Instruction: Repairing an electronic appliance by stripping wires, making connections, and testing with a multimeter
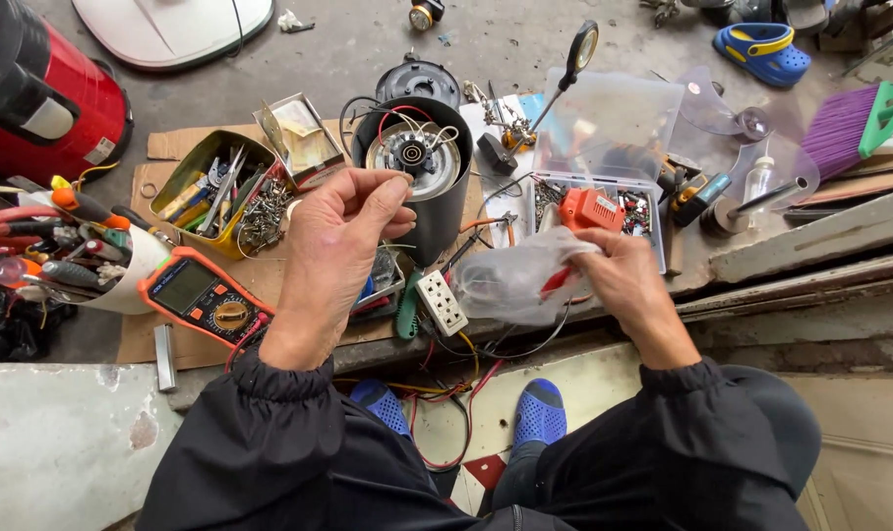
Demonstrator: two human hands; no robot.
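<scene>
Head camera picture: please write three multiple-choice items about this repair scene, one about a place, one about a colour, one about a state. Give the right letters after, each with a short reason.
1. Where does the multimeter lie?
A. On the cardboard, below the left hand
B. Inside the clear parts box
C. On top of the black cylinder

2. What colour is the broom head?
A. Yellow
B. Purple
C. White

3. What is the state of the right hand?
A. Open and flat on the floor
B. Closed on a clear plastic bag
C. Gripping the broom

Answers:
1 A: its orange case rests on the cardboard, beside the left hand.
2 B: the bristles are purple, in a green holder.
3 B: the fingers pinch the clear plastic bag, near the clear parts box.
</scene>
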